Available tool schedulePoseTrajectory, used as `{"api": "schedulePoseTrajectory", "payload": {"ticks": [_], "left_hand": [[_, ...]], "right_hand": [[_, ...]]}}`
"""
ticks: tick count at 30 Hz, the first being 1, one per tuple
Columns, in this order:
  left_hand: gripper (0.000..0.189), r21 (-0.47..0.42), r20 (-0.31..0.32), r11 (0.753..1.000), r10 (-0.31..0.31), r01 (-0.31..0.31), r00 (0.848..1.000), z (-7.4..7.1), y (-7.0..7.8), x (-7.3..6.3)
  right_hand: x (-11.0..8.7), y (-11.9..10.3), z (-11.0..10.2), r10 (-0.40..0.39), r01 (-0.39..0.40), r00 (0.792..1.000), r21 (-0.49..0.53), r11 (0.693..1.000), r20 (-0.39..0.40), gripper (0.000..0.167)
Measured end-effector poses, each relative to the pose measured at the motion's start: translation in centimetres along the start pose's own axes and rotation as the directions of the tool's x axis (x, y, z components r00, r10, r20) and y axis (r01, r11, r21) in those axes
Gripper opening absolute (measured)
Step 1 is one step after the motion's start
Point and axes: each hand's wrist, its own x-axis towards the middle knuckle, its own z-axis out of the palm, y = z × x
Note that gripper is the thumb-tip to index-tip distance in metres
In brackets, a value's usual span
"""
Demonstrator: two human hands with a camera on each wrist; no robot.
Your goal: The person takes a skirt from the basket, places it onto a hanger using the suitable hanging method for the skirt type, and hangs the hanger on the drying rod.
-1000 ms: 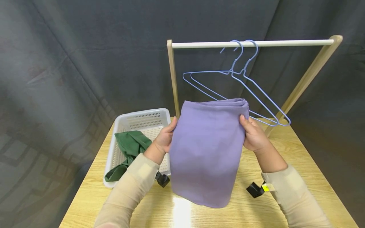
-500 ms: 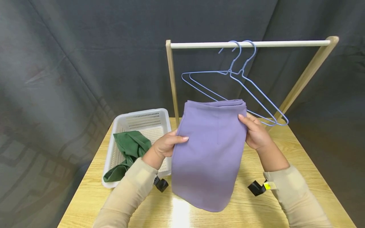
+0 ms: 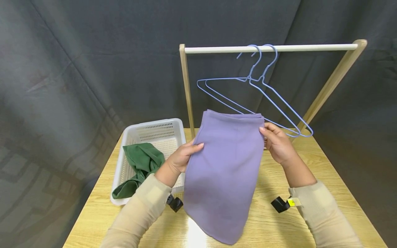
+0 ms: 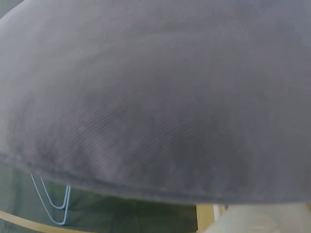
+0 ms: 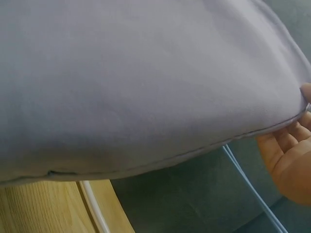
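A folded purple cloth (image 3: 223,172) hangs in front of me, held between both hands, its lower end drooping to a rounded tip. My left hand (image 3: 181,156) grips its left edge, thumb on the front face and fingers hidden behind. At the upper right edge, my right hand (image 3: 279,144) pinches the fabric just below the layered top. In the right wrist view that hand (image 5: 291,160) holds the seam between thumb and fingers. The purple cloth (image 4: 155,107) fills most of the left wrist view, where the left hand is hidden.
A rack with a white rail (image 3: 310,47) stands at the back, two blue hangers (image 3: 273,100) on it. To the left, a white basket (image 3: 119,172) contains a crumpled green cloth (image 3: 144,158). Everything stands on a wooden table (image 3: 279,230).
My left thumb has shifted from the cloth's edge onto its front. The right side of its top has dipped, and its lower end has sunk toward me into a narrower point.
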Motion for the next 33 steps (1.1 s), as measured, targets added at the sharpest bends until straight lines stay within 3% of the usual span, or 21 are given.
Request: {"api": "schedulePoseTrajectory", "payload": {"ticks": [4, 8, 15, 19, 24, 27, 29, 31, 33], "left_hand": [[0.058, 0.012, -0.027, 1.000, -0.026, 0.026, 0.999, -0.5, 0.0, 0.1], [0.068, 0.007, 0.008, 1.000, -0.023, 0.023, 1.000, -0.8, -0.1, 0.2], [0.081, 0.021, 0.013, 1.000, -0.014, 0.014, 1.000, -0.8, -0.1, 0.3], [0.076, 0.016, 0.023, 1.000, -0.017, 0.016, 1.000, -0.9, 0.0, 0.1], [0.061, 0.002, 0.032, 1.000, -0.018, 0.018, 0.999, -0.8, 0.2, -0.2], [0.058, 0.013, 0.026, 1.000, -0.011, 0.011, 1.000, -0.8, 0.3, -0.2], [0.057, 0.018, 0.016, 1.000, -0.011, 0.010, 1.000, -0.7, 0.3, -0.3], [0.056, 0.026, 0.004, 1.000, -0.012, 0.012, 1.000, -0.7, 0.3, -0.3], [0.056, 0.026, -0.006, 1.000, -0.014, 0.014, 1.000, -0.6, 0.3, -0.3]], "right_hand": [[0.1, 0.0, 0.0, -0.006, 0.005, 1.000, -0.020, 1.000, -0.021, 0.019], [0.2, 0.1, -0.3, 0.023, -0.022, 1.000, -0.058, 0.998, 0.018, 0.021], [0.2, 0.2, -1.0, 0.072, -0.054, 0.995, -0.229, 0.972, 0.070, 0.020], [0.1, -0.1, -1.7, 0.005, 0.013, 0.998, -0.277, 0.961, 0.065, 0.017], [-0.2, -0.9, -2.5, -0.150, 0.148, 0.989, -0.216, 0.965, 0.009, 0.015], [-0.4, -1.5, -2.7, -0.255, 0.232, 0.964, -0.223, 0.947, -0.078, 0.015], [-0.4, -1.9, -2.7, -0.326, 0.267, 0.930, -0.300, 0.916, -0.168, 0.014], [-0.5, -2.2, -2.8, -0.384, 0.227, 0.885, -0.474, 0.851, -0.264, 0.013], [-0.5, -2.4, -3.0, -0.432, 0.139, 0.841, -0.643, 0.753, -0.325, 0.012]]}}
